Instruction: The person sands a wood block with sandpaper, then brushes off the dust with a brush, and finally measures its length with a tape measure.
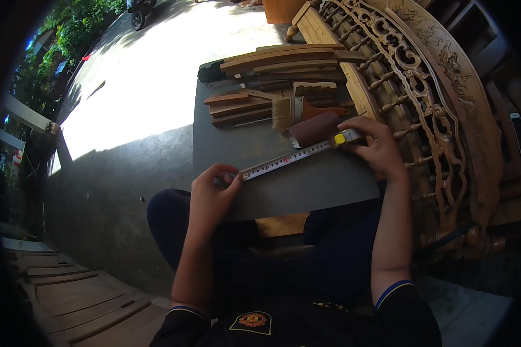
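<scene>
A tape measure [289, 158] is stretched between my two hands above a grey board [307, 188]. My left hand [213, 188] pinches the blade's free end between thumb and fingers. Around the yellow-marked case at the other end, my right hand [376, 144] is closed. Just beyond the blade lies a roll of brown sandpaper [315, 129], close to my right fingers. A wide paintbrush [298, 111] with pale bristles and a reddish-brown handle rests behind the roll.
Several wooden strips [283, 63] are piled on the board's far part, with a thin pointed tool [252, 122] near them. Carved wooden furniture panels [411, 75] stand close on the right, where a phone [517, 137] also lies. Wooden panels [69, 298] are at lower left.
</scene>
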A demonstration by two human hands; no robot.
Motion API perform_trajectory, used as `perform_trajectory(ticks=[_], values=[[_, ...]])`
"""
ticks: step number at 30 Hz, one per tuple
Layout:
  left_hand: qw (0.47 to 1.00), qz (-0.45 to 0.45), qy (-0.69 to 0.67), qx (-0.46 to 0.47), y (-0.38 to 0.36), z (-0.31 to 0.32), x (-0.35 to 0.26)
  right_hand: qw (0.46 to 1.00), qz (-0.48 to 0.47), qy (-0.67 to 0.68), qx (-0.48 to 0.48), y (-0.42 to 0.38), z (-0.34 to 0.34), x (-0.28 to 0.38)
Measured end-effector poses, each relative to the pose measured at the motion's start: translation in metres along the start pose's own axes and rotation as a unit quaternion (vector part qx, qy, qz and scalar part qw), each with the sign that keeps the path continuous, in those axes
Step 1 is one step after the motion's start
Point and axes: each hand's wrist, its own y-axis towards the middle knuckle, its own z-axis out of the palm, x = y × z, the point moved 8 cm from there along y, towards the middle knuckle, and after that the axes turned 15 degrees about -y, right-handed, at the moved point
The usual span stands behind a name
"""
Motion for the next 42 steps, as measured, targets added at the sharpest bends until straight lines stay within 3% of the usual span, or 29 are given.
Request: perform_trajectory(ticks=[5, 13, 24, 36, 42], values=[[0.998, -0.032, -0.044, 0.011, -0.001, 0.002, 0.005, 1.0, 0.011, 0.022, 0.007, 0.0, 0.002, -0.001], [0.999, -0.026, -0.025, 0.01, 0.0, 0.002, 0.004, 0.998, -0.013, -0.055, -0.022, -0.002, 0.001, 0.017], [1.0, -0.006, 0.011, 0.003, 0.003, -0.002, 0.005, 0.999, -0.012, -0.051, -0.001, -0.002, 0.001, 0.024], [1.0, 0.012, 0.017, 0.011, 0.002, -0.004, 0.003, 0.983, -0.018, -0.182, 0.027, -0.01, 0.005, 0.044], [1.0, -0.001, 0.021, 0.012, 0.002, -0.005, 0.002, 0.96, -0.072, -0.269, 0.009, -0.011, 0.006, 0.078]])
